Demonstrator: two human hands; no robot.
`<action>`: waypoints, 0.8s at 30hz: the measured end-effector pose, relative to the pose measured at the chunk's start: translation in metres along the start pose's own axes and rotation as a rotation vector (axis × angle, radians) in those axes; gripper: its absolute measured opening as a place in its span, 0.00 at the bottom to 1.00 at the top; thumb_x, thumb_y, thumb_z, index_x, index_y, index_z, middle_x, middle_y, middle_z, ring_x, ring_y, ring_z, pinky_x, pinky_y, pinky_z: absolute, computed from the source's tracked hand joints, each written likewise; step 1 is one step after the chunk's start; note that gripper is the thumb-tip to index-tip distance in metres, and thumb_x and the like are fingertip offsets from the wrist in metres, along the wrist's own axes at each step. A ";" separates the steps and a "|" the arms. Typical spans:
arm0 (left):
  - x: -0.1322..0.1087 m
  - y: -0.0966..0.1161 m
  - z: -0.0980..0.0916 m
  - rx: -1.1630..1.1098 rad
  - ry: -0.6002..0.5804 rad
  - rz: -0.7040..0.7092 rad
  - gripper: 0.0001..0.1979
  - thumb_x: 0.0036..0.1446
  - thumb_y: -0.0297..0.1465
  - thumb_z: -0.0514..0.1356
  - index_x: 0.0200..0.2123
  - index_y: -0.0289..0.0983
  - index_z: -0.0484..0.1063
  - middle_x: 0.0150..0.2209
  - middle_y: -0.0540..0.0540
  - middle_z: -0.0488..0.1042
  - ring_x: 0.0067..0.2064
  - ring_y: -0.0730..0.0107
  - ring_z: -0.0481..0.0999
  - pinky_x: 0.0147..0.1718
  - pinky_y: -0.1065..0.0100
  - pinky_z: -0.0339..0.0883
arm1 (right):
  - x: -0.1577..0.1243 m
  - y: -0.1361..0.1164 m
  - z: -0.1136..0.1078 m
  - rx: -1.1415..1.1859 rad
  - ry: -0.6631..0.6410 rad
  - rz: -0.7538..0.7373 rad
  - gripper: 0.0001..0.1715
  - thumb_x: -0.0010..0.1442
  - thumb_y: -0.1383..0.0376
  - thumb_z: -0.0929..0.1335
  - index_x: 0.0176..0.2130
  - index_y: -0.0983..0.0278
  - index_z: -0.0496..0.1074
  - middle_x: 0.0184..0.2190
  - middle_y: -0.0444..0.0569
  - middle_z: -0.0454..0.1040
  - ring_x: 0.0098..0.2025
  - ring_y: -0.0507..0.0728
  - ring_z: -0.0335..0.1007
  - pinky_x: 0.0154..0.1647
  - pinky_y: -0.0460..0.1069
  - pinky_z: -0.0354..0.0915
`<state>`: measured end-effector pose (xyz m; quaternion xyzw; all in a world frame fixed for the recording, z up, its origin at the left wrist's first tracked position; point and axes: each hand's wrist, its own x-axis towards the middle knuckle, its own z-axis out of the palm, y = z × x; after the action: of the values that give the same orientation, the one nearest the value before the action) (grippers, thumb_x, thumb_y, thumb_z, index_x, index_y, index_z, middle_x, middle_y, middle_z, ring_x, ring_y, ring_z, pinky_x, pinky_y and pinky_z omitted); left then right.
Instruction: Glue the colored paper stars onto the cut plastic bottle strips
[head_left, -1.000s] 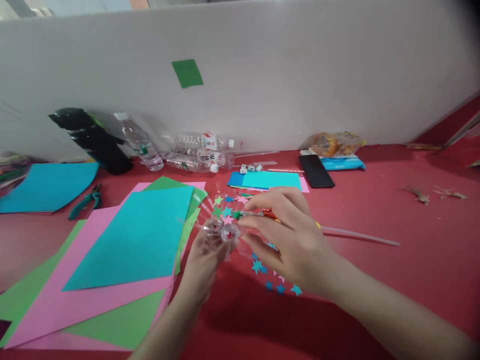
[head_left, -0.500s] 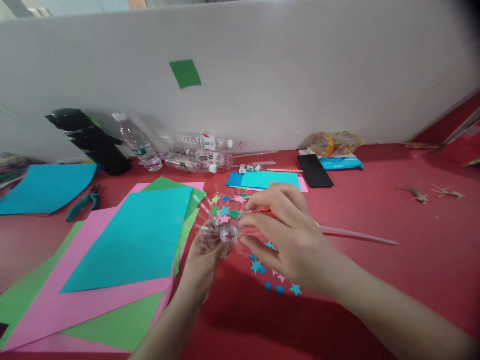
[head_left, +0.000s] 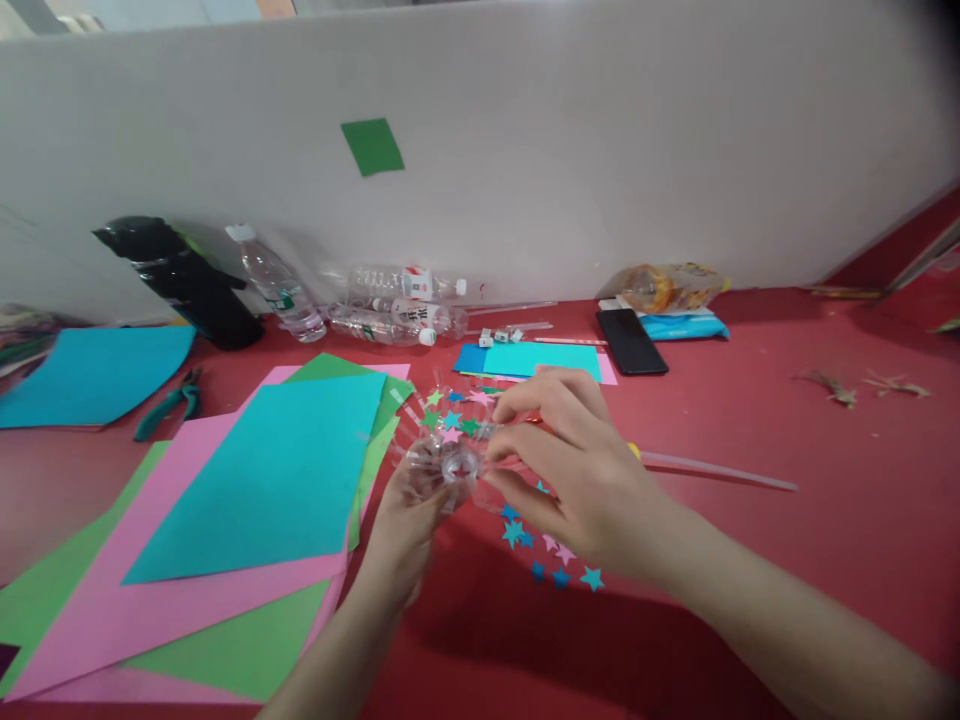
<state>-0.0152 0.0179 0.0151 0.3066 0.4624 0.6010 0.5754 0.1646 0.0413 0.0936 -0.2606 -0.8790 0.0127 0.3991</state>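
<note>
My left hand is closed around a clear plastic bottle piece cut into strips that fan outward, its round neck facing me. Coloured paper stars in green, blue and pink show at the far strips. My right hand is at the right side of the piece, thumb and fingers curled close to its strips. Whether something small is between those fingertips I cannot make out. Below the right hand, blue and pink paper stars lie scattered on the red table.
Coloured paper sheets and teal-handled pliers lie to the left. Along the wall stand or lie a black flask, clear bottles and a black phone. A clear straw lies to the right.
My right hand has shifted very slightly right, its fingertips a little farther from the bottle neck. My left hand keeps its hold on the bottle piece.
</note>
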 end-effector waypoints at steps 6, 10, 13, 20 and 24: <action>0.000 0.001 0.000 -0.001 -0.052 0.024 0.21 0.39 0.28 0.73 0.40 0.38 0.74 0.36 0.49 0.76 0.38 0.71 0.74 0.40 0.72 0.68 | 0.000 0.000 -0.002 -0.038 0.026 -0.034 0.07 0.64 0.70 0.66 0.42 0.68 0.73 0.42 0.54 0.73 0.46 0.60 0.64 0.51 0.57 0.62; 0.000 0.002 0.002 -0.018 -0.054 0.025 0.21 0.39 0.28 0.73 0.39 0.37 0.74 0.33 0.50 0.75 0.35 0.71 0.74 0.37 0.72 0.67 | -0.001 0.001 -0.001 -0.050 0.019 -0.029 0.12 0.64 0.70 0.66 0.48 0.69 0.72 0.45 0.55 0.73 0.47 0.60 0.64 0.52 0.58 0.62; -0.001 0.002 0.002 -0.018 -0.029 0.013 0.20 0.39 0.27 0.73 0.38 0.37 0.74 0.34 0.50 0.76 0.36 0.71 0.75 0.38 0.72 0.67 | -0.002 0.002 0.000 -0.046 0.026 -0.030 0.11 0.64 0.69 0.66 0.47 0.67 0.72 0.45 0.54 0.73 0.47 0.60 0.64 0.51 0.58 0.63; 0.000 0.001 0.000 -0.023 -0.041 0.006 0.21 0.39 0.27 0.73 0.39 0.38 0.74 0.37 0.50 0.77 0.39 0.70 0.75 0.42 0.71 0.67 | -0.003 0.002 0.001 -0.047 -0.008 0.010 0.14 0.64 0.68 0.66 0.50 0.66 0.70 0.49 0.56 0.71 0.50 0.61 0.63 0.53 0.59 0.62; 0.000 0.000 0.001 -0.030 -0.045 0.011 0.21 0.39 0.26 0.73 0.39 0.38 0.74 0.36 0.49 0.77 0.39 0.69 0.76 0.41 0.70 0.68 | -0.002 0.003 0.002 -0.054 -0.004 0.013 0.13 0.65 0.68 0.66 0.50 0.65 0.71 0.49 0.55 0.71 0.51 0.61 0.63 0.52 0.59 0.62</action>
<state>-0.0146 0.0183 0.0157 0.3140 0.4386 0.6039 0.5868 0.1661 0.0433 0.0899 -0.2767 -0.8781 -0.0079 0.3902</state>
